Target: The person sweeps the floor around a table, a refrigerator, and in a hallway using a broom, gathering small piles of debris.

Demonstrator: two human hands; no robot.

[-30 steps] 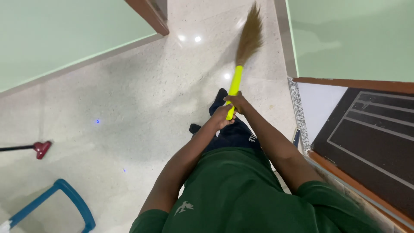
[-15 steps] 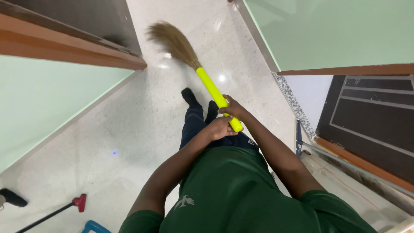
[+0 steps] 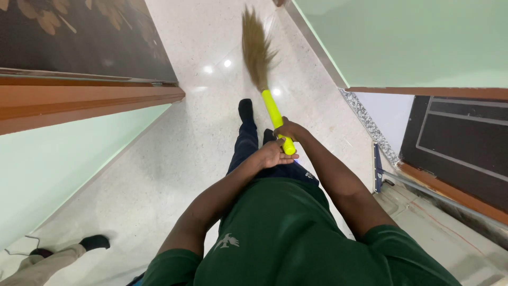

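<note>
A broom (image 3: 271,108) with a bright yellow handle and brown bristles points away from me over the pale speckled floor (image 3: 174,159). My right hand (image 3: 286,128) grips the handle from above, partway down. My left hand (image 3: 271,154) wraps the handle's near end, close to my waist. The bristles (image 3: 256,50) are blurred and sit ahead of my dark-socked foot (image 3: 245,111). My green shirt and dark trousers fill the lower middle of the view.
A brown wooden door frame (image 3: 79,100) and dark door stand at the left. Pale green walls line both sides. A dark door (image 3: 455,143) with a threshold is at the right. Another person's leg and dark-socked foot (image 3: 92,243) show at the bottom left.
The broom has swung from pointing up-left to nearly straight ahead. The view has turned; the red-headed tool and blue object have left the frame, and another person's foot has appeared.
</note>
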